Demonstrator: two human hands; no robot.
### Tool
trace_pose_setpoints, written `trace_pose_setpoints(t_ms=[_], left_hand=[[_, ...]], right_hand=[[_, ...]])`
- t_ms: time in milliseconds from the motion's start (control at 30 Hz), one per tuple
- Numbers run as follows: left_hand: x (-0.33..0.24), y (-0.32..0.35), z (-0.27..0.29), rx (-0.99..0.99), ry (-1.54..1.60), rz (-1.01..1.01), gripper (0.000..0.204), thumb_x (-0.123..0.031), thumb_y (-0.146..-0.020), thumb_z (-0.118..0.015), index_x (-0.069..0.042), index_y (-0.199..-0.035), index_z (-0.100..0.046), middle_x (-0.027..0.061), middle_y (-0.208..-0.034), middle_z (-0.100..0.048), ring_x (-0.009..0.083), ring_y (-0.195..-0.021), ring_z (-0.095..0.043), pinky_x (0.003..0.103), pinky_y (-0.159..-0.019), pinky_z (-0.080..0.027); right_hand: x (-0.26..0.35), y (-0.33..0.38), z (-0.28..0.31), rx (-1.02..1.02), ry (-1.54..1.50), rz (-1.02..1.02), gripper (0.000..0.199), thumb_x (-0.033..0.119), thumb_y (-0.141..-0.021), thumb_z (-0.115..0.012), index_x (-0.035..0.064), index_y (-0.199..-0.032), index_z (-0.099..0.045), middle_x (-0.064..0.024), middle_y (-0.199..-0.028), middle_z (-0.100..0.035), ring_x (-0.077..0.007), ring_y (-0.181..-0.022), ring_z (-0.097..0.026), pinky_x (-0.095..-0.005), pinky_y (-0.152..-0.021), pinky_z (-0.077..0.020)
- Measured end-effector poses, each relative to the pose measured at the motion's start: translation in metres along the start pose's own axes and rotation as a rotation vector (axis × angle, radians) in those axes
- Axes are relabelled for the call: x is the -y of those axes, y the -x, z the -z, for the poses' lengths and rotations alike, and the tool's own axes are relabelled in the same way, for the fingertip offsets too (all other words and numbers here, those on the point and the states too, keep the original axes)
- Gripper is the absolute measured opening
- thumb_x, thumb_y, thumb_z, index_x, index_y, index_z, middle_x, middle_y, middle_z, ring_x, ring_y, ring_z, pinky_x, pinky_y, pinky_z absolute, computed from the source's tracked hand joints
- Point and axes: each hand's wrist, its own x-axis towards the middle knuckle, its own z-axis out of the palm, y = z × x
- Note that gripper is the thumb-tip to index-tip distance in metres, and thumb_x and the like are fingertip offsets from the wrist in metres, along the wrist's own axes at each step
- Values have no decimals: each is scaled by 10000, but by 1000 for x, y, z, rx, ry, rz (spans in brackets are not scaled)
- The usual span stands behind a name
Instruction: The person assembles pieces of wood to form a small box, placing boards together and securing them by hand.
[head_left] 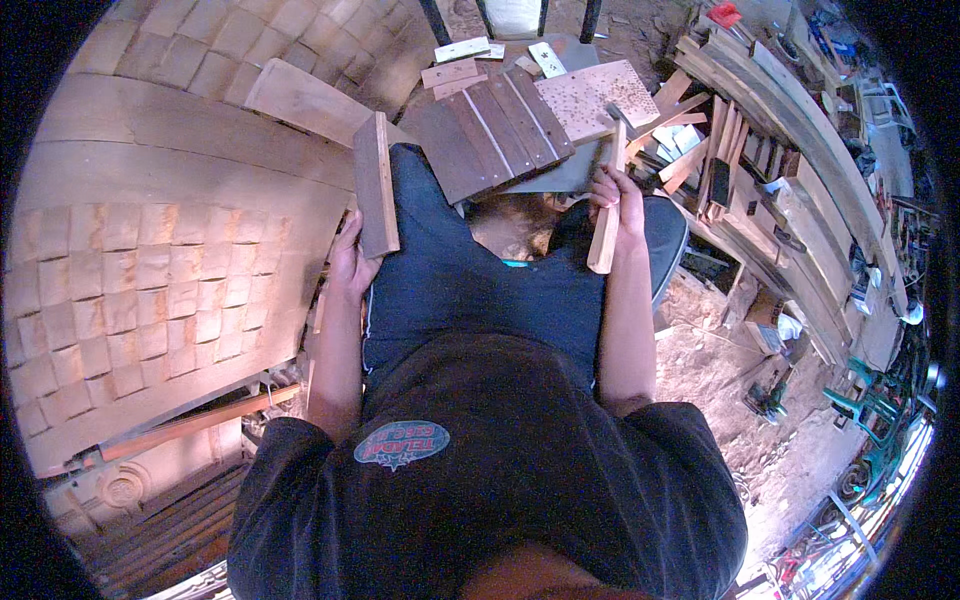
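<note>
My left hand [350, 256] is closed around the lower end of a short wooden board [376, 190], which stands tilted against my left thigh with its brown face and pale edge showing. In my right hand [618, 198] is a hammer [605, 240], gripped partway along its pale wooden handle. The dark metal hammer head points away from me, over my right knee. Ahead of my knees lies a panel of dark brown slats [500, 130] with pale strips between some of them. Beside it sits a light board [598, 98] dotted with small dark bits, too small to name.
Small wood pieces [452, 74] rest beyond the slatted panel. Large panels with a woven block pattern [150, 290] lean at my left. On the right are stacked long planks [800, 190], loose offcuts [685, 135] and a green tool [865, 400] on the ground.
</note>
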Motion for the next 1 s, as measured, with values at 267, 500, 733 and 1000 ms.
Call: trace_pose_setpoints(t_ms=[267, 500, 733, 1000], left_hand=[[-2, 6, -31, -118, -189, -59, 406, -317, -992, -546, -79, -1312, -471, 113, -1253, -588, 258, -1140, -602, 448, -961, -518], [2, 5, -53, -84, -279, -116, 431, -285, -976, -580, -23, -1298, -463, 137, -1232, -601, 271, -1118, -622, 452, -961, -522], [10, -2, -66, -206, -393, -89, 381, -284, -977, -560, -64, -1281, -495, 143, -1225, -603, 269, -1101, -622, 476, -930, -525], [18, -11, -49, -184, -285, -166, 329, -239, -1002, -510, -46, -1259, -442, 188, -1239, -569, 306, -1143, -599, 519, -898, -541]], right_hand=[[-18, -2, -20, 57, 403, -65, 126, 137, -984, -512, 62, -1084, -507, 48, -635, -368, -51, -470, -359, -206, -418, -333], [-15, -8, -13, -34, 489, -13, 130, 132, -950, -566, 86, -1055, -505, 42, -641, -414, -63, -475, -388, -216, -419, -347], [-12, -3, -9, -221, 603, 84, 212, 183, -946, -582, 44, -1103, -550, 42, -658, -385, -58, -501, -389, -214, -452, -371], [-19, -2, -6, -300, 646, 150, 248, 188, -930, -584, 70, -1146, -551, 9, -689, -440, -93, -537, -429, -245, -476, -399]])
